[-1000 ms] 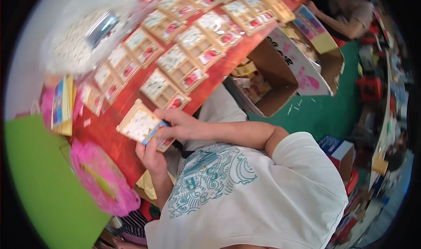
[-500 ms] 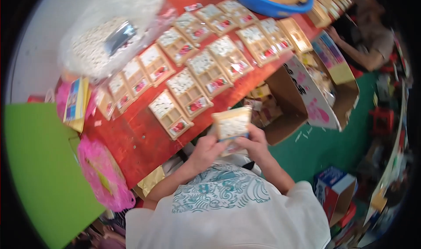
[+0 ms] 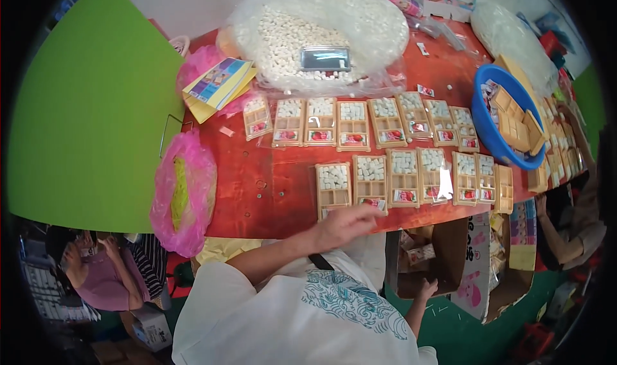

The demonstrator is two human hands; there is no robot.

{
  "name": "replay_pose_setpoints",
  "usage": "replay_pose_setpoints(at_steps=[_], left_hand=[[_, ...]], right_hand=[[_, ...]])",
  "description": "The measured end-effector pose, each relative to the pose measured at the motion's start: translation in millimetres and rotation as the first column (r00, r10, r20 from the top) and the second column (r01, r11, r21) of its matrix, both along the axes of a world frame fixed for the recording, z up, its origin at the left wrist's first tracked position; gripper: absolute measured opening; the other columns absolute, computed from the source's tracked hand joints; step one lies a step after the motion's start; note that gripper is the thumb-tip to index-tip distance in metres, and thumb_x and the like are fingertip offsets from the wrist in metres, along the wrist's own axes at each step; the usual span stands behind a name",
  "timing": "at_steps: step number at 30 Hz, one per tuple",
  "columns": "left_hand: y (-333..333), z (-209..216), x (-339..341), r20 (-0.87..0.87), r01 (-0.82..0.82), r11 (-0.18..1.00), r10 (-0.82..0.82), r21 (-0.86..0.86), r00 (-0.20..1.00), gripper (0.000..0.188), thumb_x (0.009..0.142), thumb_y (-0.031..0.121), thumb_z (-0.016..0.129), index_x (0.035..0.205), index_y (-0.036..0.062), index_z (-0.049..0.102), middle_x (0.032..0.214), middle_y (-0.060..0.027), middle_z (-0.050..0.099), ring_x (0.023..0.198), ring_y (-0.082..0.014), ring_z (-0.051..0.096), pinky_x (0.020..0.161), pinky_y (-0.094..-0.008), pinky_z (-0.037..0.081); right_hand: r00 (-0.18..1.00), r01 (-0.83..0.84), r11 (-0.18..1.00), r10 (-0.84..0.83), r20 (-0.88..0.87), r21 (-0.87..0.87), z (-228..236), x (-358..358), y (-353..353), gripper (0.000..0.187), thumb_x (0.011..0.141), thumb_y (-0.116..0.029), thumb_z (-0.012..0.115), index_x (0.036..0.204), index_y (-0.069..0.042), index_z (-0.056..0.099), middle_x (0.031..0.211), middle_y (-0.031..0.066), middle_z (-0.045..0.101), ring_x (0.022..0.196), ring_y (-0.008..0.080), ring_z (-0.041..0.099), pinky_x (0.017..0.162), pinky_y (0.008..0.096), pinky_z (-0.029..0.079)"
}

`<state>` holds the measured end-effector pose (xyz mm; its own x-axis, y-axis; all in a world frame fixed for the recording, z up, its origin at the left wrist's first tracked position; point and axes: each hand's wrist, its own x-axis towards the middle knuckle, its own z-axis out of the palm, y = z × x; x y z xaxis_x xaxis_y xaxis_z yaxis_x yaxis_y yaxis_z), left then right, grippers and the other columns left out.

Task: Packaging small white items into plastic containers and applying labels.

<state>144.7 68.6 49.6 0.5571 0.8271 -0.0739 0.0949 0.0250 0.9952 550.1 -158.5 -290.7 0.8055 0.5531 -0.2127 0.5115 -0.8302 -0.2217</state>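
Half a second ago I had both hands closed around one filled, wrapped tray in front of the shirt; now the two have parted and neither appears to hold anything. The left hand [image 3: 344, 229] reaches across the near edge of the red table [image 3: 247, 204], fingers loosely extended, nothing between them — I can't tell whether its tips touch the tray behind them. The right hand [image 3: 425, 291] has dropped lower, to the near rim of the open cardboard box [image 3: 450, 256], its fingers spread apart.

The tray is gone from the grip. Just beyond the right hand, wrapped packs [image 3: 421, 254] lie inside the box, but I can't tell whether the one I was holding is among them.

My view has swung round as well. The wooden trays [image 3: 333, 177] with white pieces stand in two rows directly beyond the left hand, and the large clear bag [image 3: 289, 40] of white pieces is farther out behind them. The blue basin [image 3: 486, 130] now shows fully, out to the right of both hands — the pink bag [image 3: 200, 201] lies well to the left of the left hand.
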Motion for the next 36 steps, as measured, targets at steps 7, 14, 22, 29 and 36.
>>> replay_pose_setpoints(at_steps=[7,14,22,29,36], left_hand=[[76.6,-33.6,-145.1,-0.142,-0.453,0.465,0.8,0.761,0.583,0.02,0.091,0.004,0.056,0.109,-0.0001,0.062,0.106,-0.0147,0.063,0.097,-0.0266,0.062,0.084,-0.0329,0.049],[120.6,-57.1,-217.6,-0.245,-0.359,0.42,0.863,0.834,0.442,0.026,0.092,0.017,0.054,0.112,0.0028,0.06,0.109,-0.0161,0.06,0.104,-0.0348,0.057,0.088,-0.045,0.045],[127.0,-74.6,-229.0,-0.436,-0.127,0.498,0.836,0.858,0.333,0.029,0.087,0.02,0.058,0.114,0.008,0.061,0.117,-0.0074,0.059,0.117,-0.0275,0.049,0.096,-0.0532,0.036],[122.3,-69.9,-222.4,-0.447,-0.03,0.471,0.854,0.881,0.267,0.027,0.085,0.019,0.059,0.11,0.0089,0.062,0.113,-0.0062,0.059,0.115,-0.0265,0.049,0.098,-0.0579,0.033],[128.2,-72.6,-227.4,-0.417,-0.091,0.471,0.843,0.877,0.339,0.028,0.085,0.016,0.059,0.112,0.0092,0.061,0.113,-0.0063,0.056,0.113,-0.0259,0.049,0.098,-0.0572,0.031]], right_hand=[[0.903,0.244,0.765,0.045,-0.428,0.596,30.3,-9.8,36.8,0.051,0.085,-0.012,0.06,0.131,0.008,0.049,0.13,0.0215,0.054,0.119,0.0302,0.051,0.103,0.0383,0.038],[0.975,0.008,0.575,0.175,-0.133,0.818,171.0,-65.3,117.4,0.036,0.093,-0.008,0.055,0.127,0.003,0.054,0.13,0.0156,0.055,0.118,0.0268,0.052,0.1,0.0362,0.04],[0.516,-0.728,0.21,0.794,0.32,0.653,329.6,-261.7,202.4,0.04,0.086,-0.005,0.06,0.125,0.0,0.055,0.135,0.02,0.05,0.125,0.0364,0.047,0.103,0.0438,0.037],[0.021,-0.935,-0.18,0.831,0.556,0.304,326.4,-415.1,312.0,0.058,0.081,-0.018,0.064,0.134,-0.002,0.047,0.143,0.0161,0.041,0.129,0.0296,0.041,0.104,0.0455,0.032],[-0.133,-0.961,-0.255,0.764,0.631,0.106,287.3,-427.8,355.2,0.028,0.075,-0.014,0.059,0.101,-0.004,0.059,0.103,0.0091,0.056,0.103,0.0254,0.052,0.096,0.0454,0.036]])
